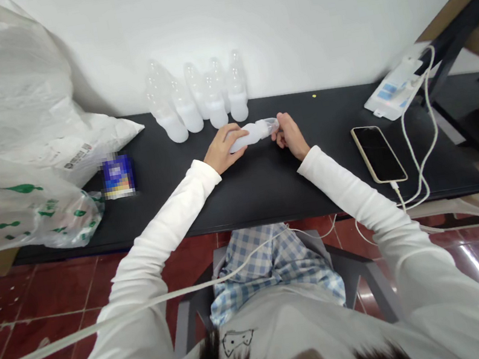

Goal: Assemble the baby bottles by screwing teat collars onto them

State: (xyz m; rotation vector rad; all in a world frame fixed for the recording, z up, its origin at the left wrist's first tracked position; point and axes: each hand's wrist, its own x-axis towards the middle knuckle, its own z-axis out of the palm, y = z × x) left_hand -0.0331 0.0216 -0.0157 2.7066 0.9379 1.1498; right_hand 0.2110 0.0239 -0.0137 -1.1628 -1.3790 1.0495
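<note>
A white squeeze bottle (251, 134) with a clear tip lies sideways above the black table, its tip toward the right. My left hand (226, 148) is wrapped round its white body. At the other end, my right hand (290, 136) has its fingers curled in a pinch at the clear tip (270, 127). Just behind my hands stand several similar bottles with white bottoms and clear upper parts, among them a bottle (237, 94) near the wall.
On the left, large plastic bags (2, 109) and a small blue packet (118, 175) sit on the table (260, 194). To the right lie a phone (379, 153) with a white cable (430, 153) and a white-and-blue package (392, 91). Another white cord (158, 297) crosses my lap.
</note>
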